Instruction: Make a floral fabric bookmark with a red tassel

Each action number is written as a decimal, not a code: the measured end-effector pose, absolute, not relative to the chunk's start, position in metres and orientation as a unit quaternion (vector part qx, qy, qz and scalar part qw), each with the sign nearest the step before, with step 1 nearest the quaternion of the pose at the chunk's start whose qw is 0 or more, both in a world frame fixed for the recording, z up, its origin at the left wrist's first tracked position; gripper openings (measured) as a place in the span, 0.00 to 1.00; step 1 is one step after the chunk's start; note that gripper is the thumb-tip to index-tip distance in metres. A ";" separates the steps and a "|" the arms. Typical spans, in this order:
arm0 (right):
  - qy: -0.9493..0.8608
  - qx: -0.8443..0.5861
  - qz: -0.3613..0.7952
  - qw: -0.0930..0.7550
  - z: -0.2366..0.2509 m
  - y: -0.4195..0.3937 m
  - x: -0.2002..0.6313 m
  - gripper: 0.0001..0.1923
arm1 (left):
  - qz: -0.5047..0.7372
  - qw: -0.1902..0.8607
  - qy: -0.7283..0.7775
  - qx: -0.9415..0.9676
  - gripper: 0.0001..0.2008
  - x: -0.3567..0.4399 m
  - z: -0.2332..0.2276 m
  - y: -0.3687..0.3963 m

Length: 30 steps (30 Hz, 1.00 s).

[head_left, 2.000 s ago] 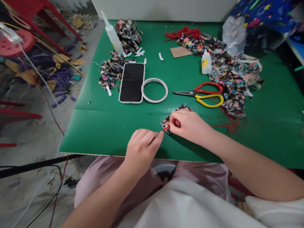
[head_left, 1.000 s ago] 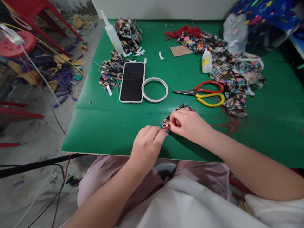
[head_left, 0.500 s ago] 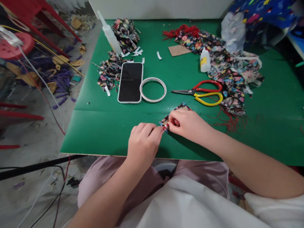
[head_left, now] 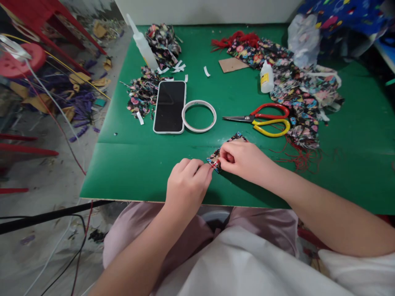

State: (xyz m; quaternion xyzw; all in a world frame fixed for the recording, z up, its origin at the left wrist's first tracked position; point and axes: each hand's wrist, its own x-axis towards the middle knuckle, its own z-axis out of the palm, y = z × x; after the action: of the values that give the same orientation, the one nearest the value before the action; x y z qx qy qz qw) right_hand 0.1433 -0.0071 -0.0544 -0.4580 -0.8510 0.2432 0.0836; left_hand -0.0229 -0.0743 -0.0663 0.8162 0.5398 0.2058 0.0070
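Note:
A small floral fabric piece lies on the green table near the front edge. My right hand rests on it and pinches its left corner. My left hand meets that same corner, thumb and forefinger closed on a bit of red thread there. Most of the piece is hidden under my right hand.
Behind my hands lie a phone, a white tape ring and red-and-yellow scissors. Floral fabric scraps and a larger fabric heap flank them, with a small glue bottle and a tall applicator bottle.
My left hand has moved right, closing the gap to the fabric corner; the red thread stretched between the hands earlier is now short. The right hand has stayed on the piece.

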 end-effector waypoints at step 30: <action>-0.854 -0.460 0.232 0.079 -0.056 -0.008 0.144 0.04 | 0.237 0.054 0.509 0.826 0.11 -0.027 -0.073 -0.077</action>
State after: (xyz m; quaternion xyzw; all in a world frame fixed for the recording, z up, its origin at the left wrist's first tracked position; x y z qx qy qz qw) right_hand 0.1442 -0.0079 -0.0563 -0.4596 -0.8537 0.2317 0.0792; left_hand -0.0267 -0.0766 -0.0731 0.8261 0.5086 0.2366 0.0540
